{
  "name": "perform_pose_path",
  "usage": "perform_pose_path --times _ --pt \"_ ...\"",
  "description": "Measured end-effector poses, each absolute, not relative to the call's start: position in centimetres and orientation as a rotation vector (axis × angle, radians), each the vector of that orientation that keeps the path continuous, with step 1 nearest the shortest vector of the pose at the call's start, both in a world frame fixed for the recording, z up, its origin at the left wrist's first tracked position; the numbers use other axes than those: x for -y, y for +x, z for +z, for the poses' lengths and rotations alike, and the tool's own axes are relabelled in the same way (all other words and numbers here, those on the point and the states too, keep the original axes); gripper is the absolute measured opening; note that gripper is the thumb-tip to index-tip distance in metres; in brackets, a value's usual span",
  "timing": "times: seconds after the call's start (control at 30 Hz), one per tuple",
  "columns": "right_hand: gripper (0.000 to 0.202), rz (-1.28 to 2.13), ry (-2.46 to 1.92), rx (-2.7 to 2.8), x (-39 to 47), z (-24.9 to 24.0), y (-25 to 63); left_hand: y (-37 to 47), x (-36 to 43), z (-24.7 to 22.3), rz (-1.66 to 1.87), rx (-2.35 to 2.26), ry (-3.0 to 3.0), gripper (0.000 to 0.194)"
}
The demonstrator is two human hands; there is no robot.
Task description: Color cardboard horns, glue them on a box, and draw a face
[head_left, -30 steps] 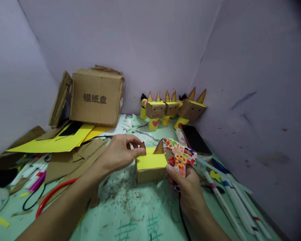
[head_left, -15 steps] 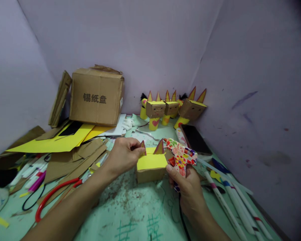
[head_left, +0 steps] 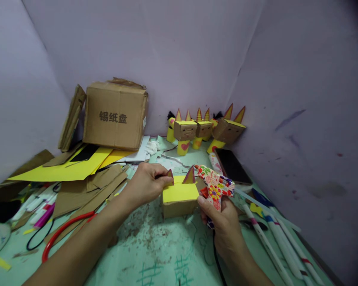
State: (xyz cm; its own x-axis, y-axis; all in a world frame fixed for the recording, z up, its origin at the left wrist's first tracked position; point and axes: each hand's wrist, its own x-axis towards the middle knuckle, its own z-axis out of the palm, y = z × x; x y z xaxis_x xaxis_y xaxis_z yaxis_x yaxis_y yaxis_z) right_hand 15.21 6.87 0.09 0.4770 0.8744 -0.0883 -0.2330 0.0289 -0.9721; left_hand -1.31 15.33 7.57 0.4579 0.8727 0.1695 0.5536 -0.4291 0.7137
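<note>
A small cardboard box (head_left: 179, 209) with a yellow paper top (head_left: 179, 193) sits in front of me on the green table. My left hand (head_left: 150, 180) pinches a pointed paper ear (head_left: 170, 174) at the left of the box's top. A second pointed ear (head_left: 189, 175) stands upright on the right of the top. My right hand (head_left: 222, 220) grips a flower-patterned glue gun (head_left: 214, 188), its nozzle toward the right ear. The thumb of that hand is at the box's right corner. A clear glue stick (head_left: 255, 204) runs out of the gun's back.
Several box-headed figures (head_left: 185, 131) with ears stand by the back wall. A larger cardboard box (head_left: 116, 115), yellow paper (head_left: 59, 170), cardboard scraps (head_left: 77, 197) and red-handled scissors (head_left: 62, 230) lie left. A phone (head_left: 232, 166) and markers (head_left: 282, 234) lie right. The gun's cord (head_left: 217, 258) trails forward.
Almost nothing differs. Both hands, the ear, the box and the glue gun keep their places; only my left forearm has shifted slightly.
</note>
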Motion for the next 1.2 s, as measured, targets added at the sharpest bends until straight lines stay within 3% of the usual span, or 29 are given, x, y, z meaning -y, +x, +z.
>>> perform_pose_path --times 0.4,0.63,0.83,0.93,1.0,1.2 --pt "0.035 0.957 -1.276 0.617 -6.8 0.0 15.3 -1.8 -15.3 8.0 0.623 -1.169 2.111 0.014" --pt "0.037 0.933 -1.234 0.604 -6.9 -0.2 15.1 -3.8 -14.9 10.1 0.506 -1.359 2.156 0.047" --pt "0.044 0.898 -1.214 0.632 -7.0 -0.5 16.2 -4.4 -14.5 7.6 0.661 -1.330 2.137 0.023" --pt "0.043 0.873 -1.197 0.630 -6.8 -0.3 17.0 -4.8 -13.7 5.9 0.742 -1.353 2.049 0.020" --pt "0.042 0.864 -1.166 0.625 -6.7 0.0 17.3 -5.2 -12.7 4.9 0.779 -1.353 1.971 0.028" --pt "0.041 0.865 -1.104 0.615 -6.4 1.1 17.7 -4.7 -10.4 1.3 0.857 -1.183 1.771 0.095"
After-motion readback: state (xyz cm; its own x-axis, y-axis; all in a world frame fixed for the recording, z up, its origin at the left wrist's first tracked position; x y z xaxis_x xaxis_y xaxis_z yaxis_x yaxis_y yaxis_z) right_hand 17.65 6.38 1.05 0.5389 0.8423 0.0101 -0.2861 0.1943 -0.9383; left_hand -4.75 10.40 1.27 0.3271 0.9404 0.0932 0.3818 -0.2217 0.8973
